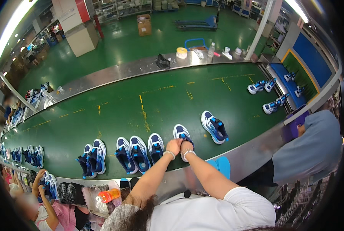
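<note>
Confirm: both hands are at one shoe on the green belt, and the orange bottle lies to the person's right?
Wrong side: the head view shows the orange bottle to the person's left. The left hand and right hand are at one shoe on the green belt.

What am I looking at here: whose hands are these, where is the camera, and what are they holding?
There's no machine: these are a person's own bare hands. The single picture comes from a wide fisheye camera worn on the head, looking down, so straight edges bend toward its rim. The left hand and right hand are both at a blue-and-white shoe; the exact grip is hard to make out. It sits on a long green surface, with similar shoes to either side, including a single one just to the right.
</note>
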Motion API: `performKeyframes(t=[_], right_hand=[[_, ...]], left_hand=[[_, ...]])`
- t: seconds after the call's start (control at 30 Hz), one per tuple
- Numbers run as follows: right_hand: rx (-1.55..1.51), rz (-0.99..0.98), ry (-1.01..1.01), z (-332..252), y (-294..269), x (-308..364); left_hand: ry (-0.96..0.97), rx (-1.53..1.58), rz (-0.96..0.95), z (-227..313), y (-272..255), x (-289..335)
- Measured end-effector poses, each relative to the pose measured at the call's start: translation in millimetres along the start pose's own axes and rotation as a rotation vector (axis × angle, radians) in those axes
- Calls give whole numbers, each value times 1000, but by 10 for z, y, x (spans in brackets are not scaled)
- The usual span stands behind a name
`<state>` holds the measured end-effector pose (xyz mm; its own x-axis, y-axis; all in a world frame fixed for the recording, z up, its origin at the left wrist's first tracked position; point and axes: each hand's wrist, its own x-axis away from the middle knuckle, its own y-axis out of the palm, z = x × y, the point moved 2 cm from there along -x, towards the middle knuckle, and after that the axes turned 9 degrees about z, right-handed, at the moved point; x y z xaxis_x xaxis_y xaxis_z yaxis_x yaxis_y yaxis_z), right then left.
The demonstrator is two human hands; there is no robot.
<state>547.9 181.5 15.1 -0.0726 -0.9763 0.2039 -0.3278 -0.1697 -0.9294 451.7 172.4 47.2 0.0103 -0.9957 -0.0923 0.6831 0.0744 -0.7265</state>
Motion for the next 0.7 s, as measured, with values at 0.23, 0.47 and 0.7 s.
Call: performKeyframes(t=[0.23, 0.47, 0.7], right_hand=[[-106, 148, -19, 91, 235, -48], [-291, 149, -181, 132, -372, 626], [-114, 185, -137, 577, -558, 1225]], left_hand=[[-112, -29, -37, 69, -7, 46], [-77, -28, 226, 289, -183, 167], [5, -20, 14, 548, 353, 427]])
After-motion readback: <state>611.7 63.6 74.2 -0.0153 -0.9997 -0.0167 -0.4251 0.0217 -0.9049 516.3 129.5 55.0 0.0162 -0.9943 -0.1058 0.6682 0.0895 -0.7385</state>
